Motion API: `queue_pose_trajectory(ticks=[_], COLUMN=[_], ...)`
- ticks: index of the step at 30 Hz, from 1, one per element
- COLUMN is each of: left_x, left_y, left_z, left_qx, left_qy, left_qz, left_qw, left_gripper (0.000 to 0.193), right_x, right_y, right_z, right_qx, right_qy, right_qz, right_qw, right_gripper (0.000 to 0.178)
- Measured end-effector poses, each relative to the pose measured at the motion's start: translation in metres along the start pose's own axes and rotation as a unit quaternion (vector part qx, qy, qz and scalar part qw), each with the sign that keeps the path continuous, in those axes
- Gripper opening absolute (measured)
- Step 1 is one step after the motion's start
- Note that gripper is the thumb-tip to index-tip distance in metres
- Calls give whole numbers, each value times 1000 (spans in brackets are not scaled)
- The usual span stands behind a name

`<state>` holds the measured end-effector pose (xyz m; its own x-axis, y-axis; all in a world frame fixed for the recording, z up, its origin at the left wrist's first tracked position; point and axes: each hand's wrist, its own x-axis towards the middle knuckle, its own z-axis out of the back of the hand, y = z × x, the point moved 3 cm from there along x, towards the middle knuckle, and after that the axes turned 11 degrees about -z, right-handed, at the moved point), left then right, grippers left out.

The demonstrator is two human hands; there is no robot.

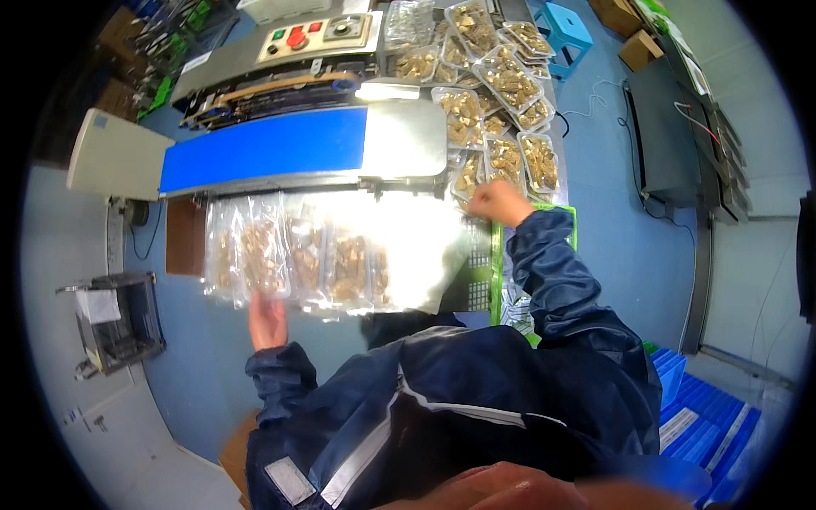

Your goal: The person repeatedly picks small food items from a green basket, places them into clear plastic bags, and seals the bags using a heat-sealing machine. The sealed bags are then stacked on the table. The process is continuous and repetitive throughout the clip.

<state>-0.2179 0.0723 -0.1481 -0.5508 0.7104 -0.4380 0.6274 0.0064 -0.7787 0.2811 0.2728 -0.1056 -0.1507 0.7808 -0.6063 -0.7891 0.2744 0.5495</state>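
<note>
My left hand (269,323) grips the near end of a clear plastic bag (264,251) with brown and pale dried pieces inside. That bag lies among several similar bagged packs (348,268) in a row on the shiny metal table (416,246). At the table's right side my right hand (500,202) is closed, fingers curled down. It is at the near end of the clear trays (505,159) filled with the same pieces; whether anything is pinched in it is hidden.
Beyond the bags stands a machine with a blue belt (263,149) and a control panel (319,34). A green crate (495,289) is below my right forearm. A blue stool (563,34) stands far right, blue boxes (705,433) near right, a metal cart (119,323) at left.
</note>
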Motion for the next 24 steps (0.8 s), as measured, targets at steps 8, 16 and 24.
queue_pose_trajectory(ticks=[8,16,24], left_x=[19,-20,-78], left_y=[-14,-26,25], left_z=[18,-47,-130], left_qx=[262,413,325], left_qy=[-119,-87,140], left_qz=[-72,-299,-400], left_qw=[955,855,845], left_gripper=[60,68,61], right_x=[-8,3,20], right_y=[-13,-41,-64], right_z=[-130,-131,-144], right_qx=[-243,-85,-4], right_qy=[-162,-232,-299], right_qz=[-4,57,64], right_qw=[956,967,952], right_gripper=[86,64,36])
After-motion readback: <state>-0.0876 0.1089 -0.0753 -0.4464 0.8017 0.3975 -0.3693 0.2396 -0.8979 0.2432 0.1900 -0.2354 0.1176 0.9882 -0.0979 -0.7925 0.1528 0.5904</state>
